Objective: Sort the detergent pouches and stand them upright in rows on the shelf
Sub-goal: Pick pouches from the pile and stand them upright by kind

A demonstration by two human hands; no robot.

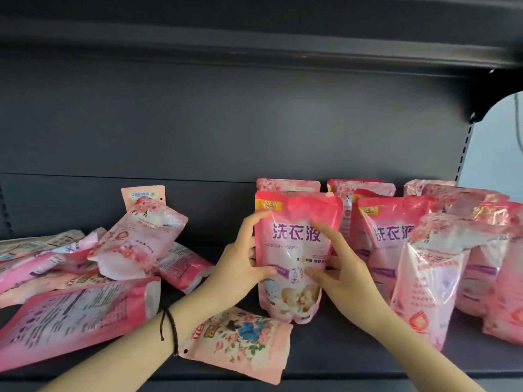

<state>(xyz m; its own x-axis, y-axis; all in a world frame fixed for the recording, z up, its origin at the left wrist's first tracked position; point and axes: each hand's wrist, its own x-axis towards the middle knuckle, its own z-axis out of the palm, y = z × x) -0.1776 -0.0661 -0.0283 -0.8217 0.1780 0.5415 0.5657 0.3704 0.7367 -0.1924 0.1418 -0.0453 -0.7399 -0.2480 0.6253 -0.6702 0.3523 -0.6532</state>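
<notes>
A pink detergent pouch [297,222] with purple characters stands upright at the middle of the dark shelf [339,349]. My left hand [240,261] grips its left edge, thumb on the front. My right hand [342,275] holds its right side, fingers spread across the front. To the right, several pink pouches [393,230] stand upright in rows. On the left lies a jumbled pile of pouches [135,244], some flat, some leaning. A floral pouch [240,343] lies flat in front, below my left wrist.
A large pouch [73,318] lies face down at the front left. The shelf's dark back panel [226,123] rises behind, and an upper shelf [254,38] hangs overhead. A perforated upright [464,154] marks the right end.
</notes>
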